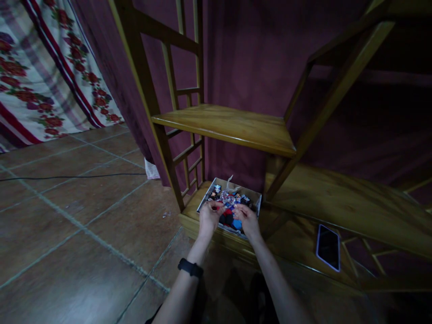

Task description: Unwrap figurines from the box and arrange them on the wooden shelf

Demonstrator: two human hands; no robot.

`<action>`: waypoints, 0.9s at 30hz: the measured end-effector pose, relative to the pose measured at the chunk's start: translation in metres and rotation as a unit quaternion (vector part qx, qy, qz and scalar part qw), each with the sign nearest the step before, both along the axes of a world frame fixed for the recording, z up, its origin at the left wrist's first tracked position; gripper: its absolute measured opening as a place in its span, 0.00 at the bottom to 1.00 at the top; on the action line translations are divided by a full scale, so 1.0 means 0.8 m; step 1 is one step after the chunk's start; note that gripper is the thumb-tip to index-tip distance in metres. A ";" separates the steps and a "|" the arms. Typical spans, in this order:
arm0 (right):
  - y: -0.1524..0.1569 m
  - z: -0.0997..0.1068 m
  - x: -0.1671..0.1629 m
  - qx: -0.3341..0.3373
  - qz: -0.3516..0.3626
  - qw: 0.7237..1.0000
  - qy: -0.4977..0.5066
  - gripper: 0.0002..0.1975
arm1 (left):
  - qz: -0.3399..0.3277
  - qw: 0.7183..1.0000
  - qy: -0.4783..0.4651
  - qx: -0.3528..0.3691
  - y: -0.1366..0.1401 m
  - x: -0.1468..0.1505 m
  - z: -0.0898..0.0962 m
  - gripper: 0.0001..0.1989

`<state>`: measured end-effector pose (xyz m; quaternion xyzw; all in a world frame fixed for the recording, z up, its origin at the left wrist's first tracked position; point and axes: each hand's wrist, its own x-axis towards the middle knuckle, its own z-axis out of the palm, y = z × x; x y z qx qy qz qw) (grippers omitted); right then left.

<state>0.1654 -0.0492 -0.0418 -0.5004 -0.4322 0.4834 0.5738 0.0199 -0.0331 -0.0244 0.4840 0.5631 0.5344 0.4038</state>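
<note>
A shallow white box [258, 206] stands on the low wooden shelf, filled with small colourful items, among them small figures [213, 194] and red, black and blue pieces. Over its middle, both hands come together with fingers pinched. My left hand [208, 217] and my right hand [247, 219] are at either side of a clear, shiny, beaded-looking loop [227, 197], and their fingertips seem to grip its near side. The loop is too small and blurred to name surely. A dark band [191, 267] is around my left wrist.
A wooden shelf board [226, 128] juts out above the box, with slatted posts at its left. To the right, a phone with a pale purple edge [328, 247] lies on the low shelf. A black cable [74, 176] crosses the tiled floor. Floral fabric [50, 76] hangs at the left.
</note>
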 end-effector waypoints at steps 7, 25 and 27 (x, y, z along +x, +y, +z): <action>0.001 0.001 0.001 -0.012 -0.010 1.000 0.015 0.14 | 0.028 0.992 -0.124 -0.017 0.006 -0.008 0.007 0.12; -0.001 0.006 0.000 0.005 0.010 1.000 -0.025 0.13 | 0.004 0.986 -0.160 -0.050 0.009 -0.013 -0.001 0.16; -0.001 0.005 0.000 0.005 0.012 1.000 -0.029 0.13 | 0.001 0.986 -0.157 -0.057 0.007 -0.013 0.001 0.16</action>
